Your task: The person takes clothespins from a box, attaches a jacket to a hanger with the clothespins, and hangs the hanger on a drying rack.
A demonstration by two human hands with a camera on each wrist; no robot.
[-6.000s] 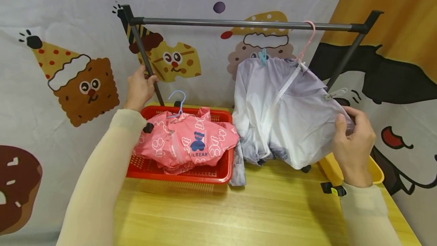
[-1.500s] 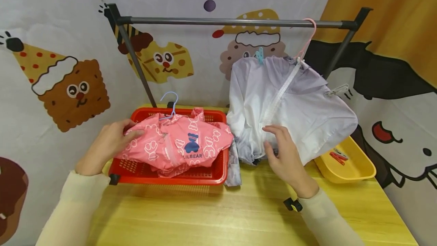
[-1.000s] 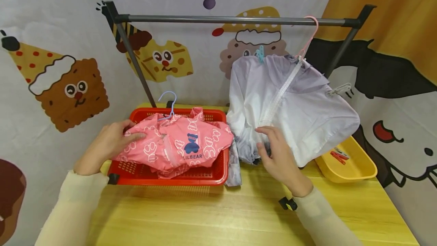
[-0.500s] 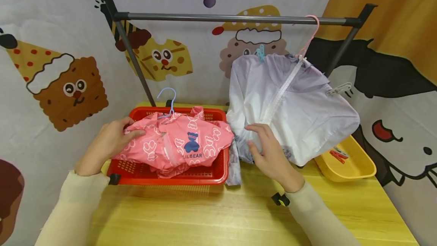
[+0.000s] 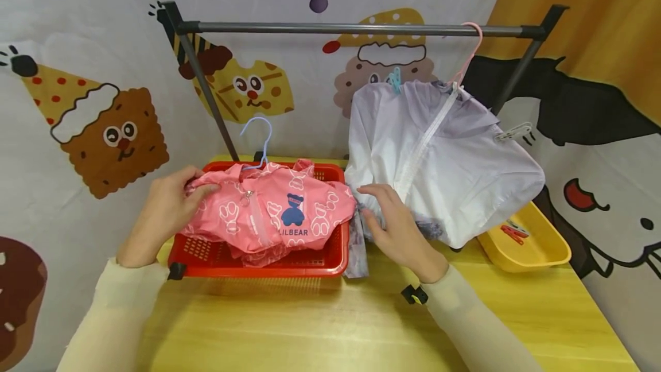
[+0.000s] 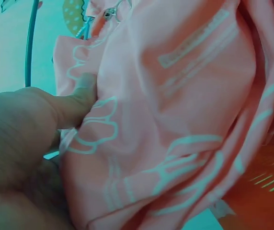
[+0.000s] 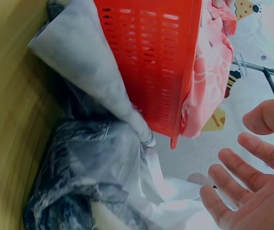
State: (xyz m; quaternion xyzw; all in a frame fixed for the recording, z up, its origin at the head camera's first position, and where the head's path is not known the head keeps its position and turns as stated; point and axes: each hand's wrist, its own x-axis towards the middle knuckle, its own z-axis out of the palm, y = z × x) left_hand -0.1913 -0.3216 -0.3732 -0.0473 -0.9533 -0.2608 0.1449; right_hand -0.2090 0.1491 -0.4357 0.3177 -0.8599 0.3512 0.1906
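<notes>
A pink jacket (image 5: 289,205) with a bear print lies in the red basket (image 5: 310,271), the blue hanger's hook (image 5: 268,131) poking up from its collar. My left hand (image 5: 165,205) pinches the jacket's left end between thumb and fingers; in the left wrist view the thumb (image 6: 77,98) presses on the cloth. Near the jacket's right end is my right hand (image 5: 400,234), with fingers (image 7: 256,175) spread and holding nothing in the right wrist view. Behind it a white-lilac jacket (image 5: 444,177) hangs by a pink hanger (image 5: 470,56), with a blue clothespin (image 5: 395,80) and a white one (image 5: 513,132) on it.
The grey rack's bar (image 5: 320,28) spans above both garments. At the right, a yellow tray (image 5: 542,245) holds clothespins (image 5: 514,233). A grey-white sleeve (image 5: 356,251) hangs down between the basket and the lilac jacket. The wooden tabletop (image 5: 289,326) extends in front.
My left hand went from the rack's left leg to the pink jacket, whose collar and hanger have just risen slightly. My right hand left the lilac jacket's sleeve and moved left toward the pink jacket.
</notes>
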